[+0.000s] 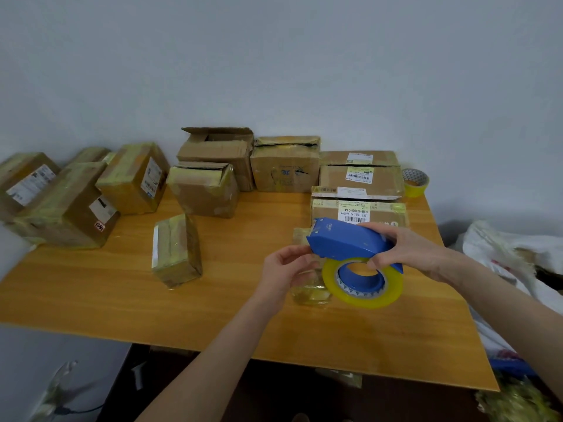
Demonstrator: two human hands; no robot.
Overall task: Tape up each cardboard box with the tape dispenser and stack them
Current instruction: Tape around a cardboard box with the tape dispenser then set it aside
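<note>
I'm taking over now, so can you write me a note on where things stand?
Right grip holds the tape dispenser above the table.
Left grip pinches the tape at its front.
Done: taped boxes piled at the left; flat boxes stacked at the right.
Left: the open box at the back needs taping, then stacking.

A wooden table (pixel 91 287) stands against a pale grey wall (pixel 274 56), with a crumpled white plastic bag (pixel 499 248) just beside its right edge.

Head-worn view, forward-down, close over table (pixel 91 293).
</note>
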